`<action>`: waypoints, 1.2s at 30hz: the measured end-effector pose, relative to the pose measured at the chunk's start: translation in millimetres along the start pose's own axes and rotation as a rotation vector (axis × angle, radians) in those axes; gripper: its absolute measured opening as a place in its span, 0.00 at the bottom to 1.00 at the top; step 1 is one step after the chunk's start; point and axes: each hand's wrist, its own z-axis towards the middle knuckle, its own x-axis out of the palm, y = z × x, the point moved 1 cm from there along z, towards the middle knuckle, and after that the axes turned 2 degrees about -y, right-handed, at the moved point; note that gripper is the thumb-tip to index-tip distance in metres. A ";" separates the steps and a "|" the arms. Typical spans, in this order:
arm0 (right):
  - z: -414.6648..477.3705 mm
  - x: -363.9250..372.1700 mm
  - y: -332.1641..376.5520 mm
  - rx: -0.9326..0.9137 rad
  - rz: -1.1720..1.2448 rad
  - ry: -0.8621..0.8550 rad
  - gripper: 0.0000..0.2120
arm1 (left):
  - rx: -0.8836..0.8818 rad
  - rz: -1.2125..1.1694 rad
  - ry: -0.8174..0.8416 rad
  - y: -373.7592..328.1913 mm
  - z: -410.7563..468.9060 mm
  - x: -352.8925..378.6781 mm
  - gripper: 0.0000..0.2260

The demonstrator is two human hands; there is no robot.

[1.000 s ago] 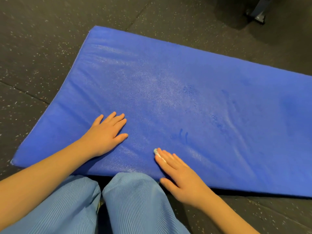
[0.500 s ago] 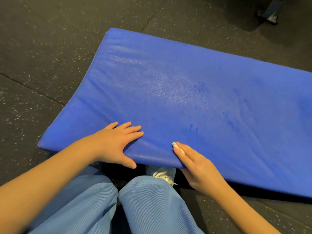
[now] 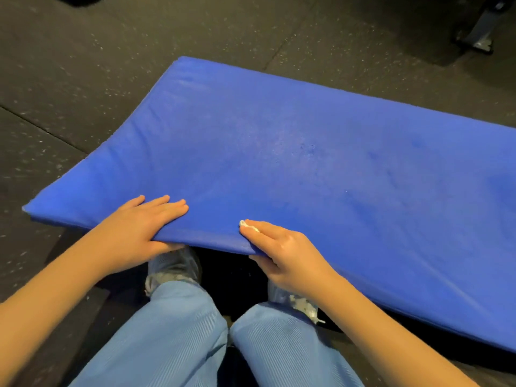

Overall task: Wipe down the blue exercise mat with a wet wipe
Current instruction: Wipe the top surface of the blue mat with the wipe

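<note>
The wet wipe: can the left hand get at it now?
Probably not without letting go: the left hand grips the mat by its raised near edge, and the wet wipe is pinned under the right hand, gripping that edge too.

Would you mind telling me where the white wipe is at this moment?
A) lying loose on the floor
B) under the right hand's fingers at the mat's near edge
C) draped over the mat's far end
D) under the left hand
B: a bit of the wipe peeks out from under the right hand, which holds the near edge of the mat; no wipe shows at the left hand.
</note>
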 end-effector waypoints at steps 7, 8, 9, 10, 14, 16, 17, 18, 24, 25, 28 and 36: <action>-3.3 44.7 20.9 0.035 0.144 0.422 0.30 | -0.141 0.014 0.199 35.4 -29.0 46.0 0.44; -10.0 39.7 17.2 0.004 0.119 0.454 0.31 | -0.165 -0.009 0.203 33.3 -26.0 48.2 0.46; -16.8 33.1 12.9 -0.025 0.088 0.481 0.32 | -0.197 -0.070 0.189 31.8 -22.5 49.5 0.46; -22.6 27.6 8.7 -0.042 0.064 0.506 0.31 | -0.232 -0.149 0.157 31.2 -19.3 51.1 0.44; -3.0 37.0 13.4 -0.090 0.052 0.540 0.31 | -0.292 -0.232 0.004 25.4 -3.8 63.2 0.34; 20.7 58.7 29.0 -0.104 0.078 0.520 0.30 | -0.331 -0.147 -0.035 20.8 0.5 71.2 0.26; 28.1 68.3 35.7 -0.103 0.093 0.517 0.29 | -0.343 -0.116 -0.061 19.3 0.6 74.4 0.24; 30.6 73.6 38.5 -0.099 0.100 0.522 0.29 | -0.347 -0.099 -0.081 18.0 -0.2 76.7 0.24; -9.1 40.4 13.0 -0.154 0.036 0.551 0.30 | -0.365 -0.102 -0.105 14.9 -0.3 75.9 0.22; -12.1 39.6 12.4 -0.143 0.029 0.547 0.30 | -0.370 -0.098 -0.102 13.1 0.0 76.4 0.22; -3.2 52.8 16.8 -0.085 0.017 0.554 0.31 | -0.388 -0.081 -0.100 9.6 2.4 73.6 0.22; -21.9 37.6 17.2 0.000 0.039 0.547 0.34 | -0.390 -0.037 -0.101 4.2 13.4 74.5 0.24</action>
